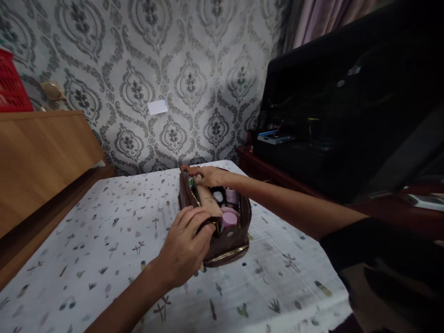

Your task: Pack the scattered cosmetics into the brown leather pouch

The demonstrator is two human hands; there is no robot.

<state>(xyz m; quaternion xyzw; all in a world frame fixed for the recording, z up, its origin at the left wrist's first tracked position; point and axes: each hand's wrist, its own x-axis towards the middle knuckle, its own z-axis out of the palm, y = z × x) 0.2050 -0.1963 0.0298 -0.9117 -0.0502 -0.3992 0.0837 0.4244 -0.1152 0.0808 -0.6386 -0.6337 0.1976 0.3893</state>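
A brown toiletry bag with gold zips lies unzipped on the bed. Inside it are a beige pouch or tube, a pink-lidded jar, a white cap and a small green item. My left hand curls its fingers over the bag's near left edge. Reaching across the bag, my right hand is closed at the far left corner, by the upper end of the beige item. Its fingertips are partly hidden, so whether they pinch the rim or that item cannot be made out.
A white patterned sheet covers the bed under the bag. To the left stands a wooden headboard with a red basket above it. A large black case-like object rises at the right. Patterned wallpaper backs the scene.
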